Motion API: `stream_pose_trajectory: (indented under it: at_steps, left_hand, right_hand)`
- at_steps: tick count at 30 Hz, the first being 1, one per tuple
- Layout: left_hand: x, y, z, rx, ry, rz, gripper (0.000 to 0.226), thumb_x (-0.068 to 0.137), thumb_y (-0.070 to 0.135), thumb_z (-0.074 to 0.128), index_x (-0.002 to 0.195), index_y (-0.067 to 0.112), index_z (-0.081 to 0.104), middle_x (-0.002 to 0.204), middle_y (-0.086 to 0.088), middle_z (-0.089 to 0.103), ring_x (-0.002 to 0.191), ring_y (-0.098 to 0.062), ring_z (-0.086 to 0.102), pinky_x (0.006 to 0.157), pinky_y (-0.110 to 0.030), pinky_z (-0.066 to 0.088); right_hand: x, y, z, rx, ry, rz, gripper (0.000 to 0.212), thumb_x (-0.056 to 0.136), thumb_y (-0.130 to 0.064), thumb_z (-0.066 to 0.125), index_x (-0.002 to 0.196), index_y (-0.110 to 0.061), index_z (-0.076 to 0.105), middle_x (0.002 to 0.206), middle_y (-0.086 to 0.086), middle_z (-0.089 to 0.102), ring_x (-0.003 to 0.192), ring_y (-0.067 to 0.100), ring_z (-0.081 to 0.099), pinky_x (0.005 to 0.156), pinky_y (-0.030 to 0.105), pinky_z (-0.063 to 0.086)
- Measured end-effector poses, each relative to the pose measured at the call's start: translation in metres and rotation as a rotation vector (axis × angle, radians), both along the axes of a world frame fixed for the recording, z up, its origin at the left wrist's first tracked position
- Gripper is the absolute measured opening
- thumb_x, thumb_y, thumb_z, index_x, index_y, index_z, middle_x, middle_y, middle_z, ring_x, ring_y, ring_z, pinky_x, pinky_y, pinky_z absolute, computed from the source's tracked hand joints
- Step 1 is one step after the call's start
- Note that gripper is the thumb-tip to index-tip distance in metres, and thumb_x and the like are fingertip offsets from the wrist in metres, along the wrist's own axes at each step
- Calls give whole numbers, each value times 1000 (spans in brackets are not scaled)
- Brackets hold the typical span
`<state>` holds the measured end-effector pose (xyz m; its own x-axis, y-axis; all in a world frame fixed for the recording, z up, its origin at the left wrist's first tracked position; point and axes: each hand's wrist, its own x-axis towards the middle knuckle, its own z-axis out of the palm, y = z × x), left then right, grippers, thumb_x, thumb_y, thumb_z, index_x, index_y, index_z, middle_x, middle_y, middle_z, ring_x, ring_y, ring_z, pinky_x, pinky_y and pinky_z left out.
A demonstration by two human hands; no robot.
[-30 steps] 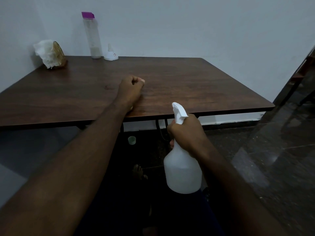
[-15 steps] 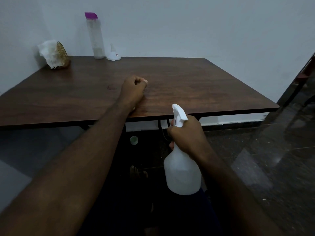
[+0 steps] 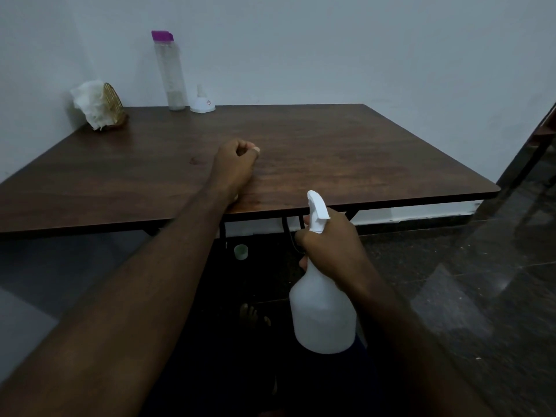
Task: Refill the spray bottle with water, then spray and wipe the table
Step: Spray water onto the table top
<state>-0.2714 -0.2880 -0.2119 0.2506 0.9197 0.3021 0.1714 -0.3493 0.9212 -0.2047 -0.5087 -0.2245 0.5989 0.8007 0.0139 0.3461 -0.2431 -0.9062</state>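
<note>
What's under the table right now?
A small green cup, black legs and a cord. The left arm and spray bottle hide the rest.

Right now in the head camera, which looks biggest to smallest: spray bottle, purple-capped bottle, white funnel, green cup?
1. The spray bottle, though nearness to the camera inflates it.
2. purple-capped bottle
3. white funnel
4. green cup

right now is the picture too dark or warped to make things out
Head view: dim bluish light, but the table, spray bottle and purple-capped bottle are legible; head view, wide-angle, stretches the left forearm near the frame edge; head view shows glare on the floor at right.
</note>
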Motion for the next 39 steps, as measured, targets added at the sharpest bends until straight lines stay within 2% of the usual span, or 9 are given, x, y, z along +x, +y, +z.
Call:
stream_pose_trajectory:
  at_steps: [5,9,15,18,21,25,30,33,39]
  left_hand:
    - [0,0,0,18,-3,1,4,90,25,60,91,22,64,86,8,62,79,-4,56,68,-21,42]
    - [1,1,0,3,12,-4,4,91,25,60,87,27,61,87,7,62,80,-6,55,68,-23,42]
    - [1,2,-1,5,22,11,2,90,25,61,91,24,62,88,7,62,80,-5,55,69,-23,43]
    - [1,3,-1,21,22,14,4,89,25,62,92,22,63,88,5,62,80,-7,56,70,-24,44]
    - [1,3,-1,28,43,15,6,89,26,61,93,22,63,90,5,63,82,-8,57,76,-26,48]
    - [1,4,-2,24,47,16,9,90,26,61,97,21,64,93,3,63,82,-7,56,75,-26,47]
    - [1,6,-2,31,38,21,5,88,25,62,92,22,64,90,3,64,81,-9,57,74,-26,46]
    - [1,6,-3,30,29,17,1,88,24,62,88,25,63,87,5,63,80,-9,57,75,-26,46]
    - [2,7,-3,30,20,19,5,88,22,62,93,21,64,87,4,63,79,-8,56,76,-28,47]
  right_hand:
    - [0,2,-1,22,-40,-39,15,80,-6,56,89,6,57,80,23,68,52,27,70,55,36,58]
    - [2,1,1,25,-5,-13,15,81,-5,58,96,1,57,83,21,68,55,27,71,57,38,59]
    - [-1,3,-1,35,-28,-39,20,73,-10,55,87,5,56,79,27,64,73,46,67,62,55,57]
    - [2,1,1,25,30,-9,14,80,-5,57,93,0,58,82,25,66,64,35,69,57,42,59]
    - [2,2,4,16,85,41,13,81,-4,56,93,-2,58,73,20,66,50,20,67,51,29,55]
    - [2,6,1,29,40,-5,14,79,-5,54,88,6,57,65,14,59,51,27,66,53,37,57]
    - [6,7,-1,15,64,18,18,80,-8,58,97,-5,58,86,20,68,69,32,73,64,47,62]
    - [2,9,-3,10,24,-24,25,72,-14,57,94,-4,59,88,22,68,80,40,70,64,58,58]
    - [4,5,-2,23,27,-60,29,71,-13,56,96,1,57,87,25,67,82,44,68,67,60,57]
